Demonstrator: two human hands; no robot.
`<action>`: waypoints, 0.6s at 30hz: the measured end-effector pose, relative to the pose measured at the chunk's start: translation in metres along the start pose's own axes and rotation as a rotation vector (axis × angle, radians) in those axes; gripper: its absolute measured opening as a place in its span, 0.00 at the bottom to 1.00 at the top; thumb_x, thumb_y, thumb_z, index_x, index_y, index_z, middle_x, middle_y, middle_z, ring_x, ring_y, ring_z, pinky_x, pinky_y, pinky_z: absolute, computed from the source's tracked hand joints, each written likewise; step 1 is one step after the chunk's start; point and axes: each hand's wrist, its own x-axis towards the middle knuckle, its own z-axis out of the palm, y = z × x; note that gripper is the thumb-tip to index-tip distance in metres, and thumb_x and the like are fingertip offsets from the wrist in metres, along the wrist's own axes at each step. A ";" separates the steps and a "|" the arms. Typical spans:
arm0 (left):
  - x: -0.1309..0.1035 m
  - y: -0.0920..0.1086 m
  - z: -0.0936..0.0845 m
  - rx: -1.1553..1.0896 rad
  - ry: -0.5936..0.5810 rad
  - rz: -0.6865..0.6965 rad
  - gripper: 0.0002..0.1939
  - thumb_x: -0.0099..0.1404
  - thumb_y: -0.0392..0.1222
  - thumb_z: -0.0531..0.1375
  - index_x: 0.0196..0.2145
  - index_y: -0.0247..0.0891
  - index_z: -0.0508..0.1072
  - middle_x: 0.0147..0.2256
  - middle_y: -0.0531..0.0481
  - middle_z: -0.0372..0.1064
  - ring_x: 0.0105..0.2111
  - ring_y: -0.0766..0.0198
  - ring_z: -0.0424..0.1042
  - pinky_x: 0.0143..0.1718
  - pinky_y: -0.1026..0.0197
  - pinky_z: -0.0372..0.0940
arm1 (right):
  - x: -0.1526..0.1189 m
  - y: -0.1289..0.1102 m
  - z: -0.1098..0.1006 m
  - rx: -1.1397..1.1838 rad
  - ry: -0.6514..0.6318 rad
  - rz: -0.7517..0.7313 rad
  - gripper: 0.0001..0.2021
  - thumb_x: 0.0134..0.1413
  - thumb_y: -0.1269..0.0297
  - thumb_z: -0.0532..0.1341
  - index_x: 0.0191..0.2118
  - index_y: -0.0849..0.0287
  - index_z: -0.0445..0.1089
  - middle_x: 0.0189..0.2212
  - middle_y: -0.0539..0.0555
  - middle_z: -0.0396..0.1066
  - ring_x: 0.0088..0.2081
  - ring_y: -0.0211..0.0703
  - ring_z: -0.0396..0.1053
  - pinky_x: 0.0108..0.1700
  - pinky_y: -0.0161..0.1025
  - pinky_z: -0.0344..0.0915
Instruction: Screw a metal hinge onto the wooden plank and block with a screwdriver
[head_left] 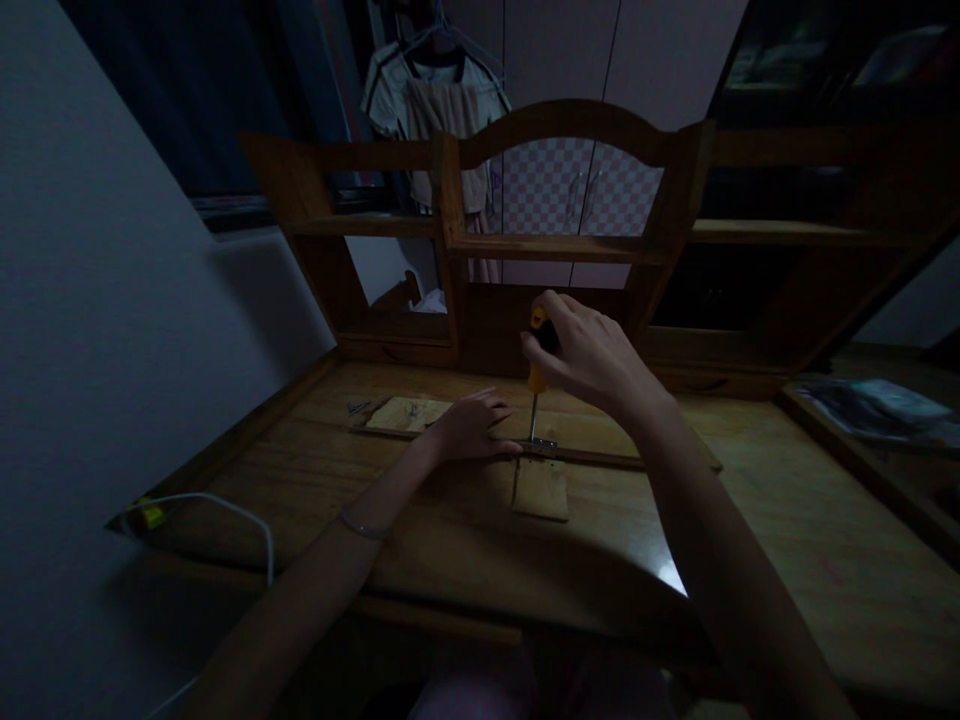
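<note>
My right hand (581,345) grips the yellow-and-black handle of a screwdriver (535,378), which stands nearly upright. Its shaft runs down to a dark metal hinge (541,446); whether the tip sits in a screw is too small to tell. The hinge lies where a long wooden board (600,438) meets a small square wooden piece (541,492) in front of it. Resting on the long board left of the hinge, my left hand (471,428) has its fingers apart and its thumb stretched toward the hinge. Several loose screws (358,407) lie by the board's left end.
Everything lies on a wooden desk (450,540) with a shelf unit (555,245) along its back. A white cable (240,508) and a yellow item (150,513) are at the left edge. Plastic-wrapped things (877,410) sit at the right. The room is dim.
</note>
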 end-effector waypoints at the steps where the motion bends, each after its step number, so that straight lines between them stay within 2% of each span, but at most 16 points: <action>1: 0.000 0.000 0.000 -0.006 0.005 0.009 0.38 0.60 0.69 0.59 0.54 0.35 0.73 0.50 0.41 0.72 0.55 0.50 0.68 0.62 0.51 0.57 | 0.000 0.000 -0.001 0.043 -0.017 -0.013 0.12 0.64 0.58 0.53 0.48 0.58 0.63 0.40 0.57 0.72 0.37 0.49 0.71 0.37 0.40 0.57; 5: 0.001 0.002 -0.002 -0.012 0.032 0.023 0.35 0.62 0.68 0.59 0.54 0.36 0.73 0.48 0.40 0.72 0.51 0.51 0.70 0.58 0.51 0.61 | 0.000 0.002 -0.003 0.141 -0.059 -0.029 0.14 0.62 0.62 0.54 0.52 0.59 0.61 0.39 0.57 0.72 0.36 0.47 0.70 0.39 0.40 0.59; 8: 0.002 0.005 -0.002 -0.006 0.050 0.039 0.34 0.62 0.67 0.60 0.54 0.37 0.72 0.48 0.40 0.72 0.51 0.50 0.70 0.61 0.48 0.57 | 0.000 0.002 -0.003 0.147 -0.061 -0.025 0.14 0.61 0.62 0.54 0.51 0.60 0.62 0.39 0.57 0.72 0.36 0.47 0.70 0.39 0.40 0.59; 11: 0.003 0.007 -0.001 -0.019 0.070 0.051 0.38 0.60 0.67 0.61 0.57 0.36 0.70 0.52 0.39 0.69 0.54 0.49 0.68 0.64 0.46 0.54 | 0.000 0.001 -0.002 0.134 -0.056 -0.030 0.14 0.61 0.62 0.54 0.51 0.60 0.62 0.38 0.57 0.73 0.36 0.48 0.70 0.39 0.40 0.59; 18: 0.004 0.010 0.006 -0.124 0.045 0.077 0.36 0.58 0.68 0.62 0.55 0.40 0.72 0.54 0.41 0.68 0.56 0.49 0.67 0.59 0.50 0.61 | 0.001 0.002 -0.001 0.107 -0.054 -0.024 0.14 0.62 0.62 0.53 0.51 0.60 0.62 0.39 0.58 0.73 0.38 0.51 0.71 0.38 0.41 0.58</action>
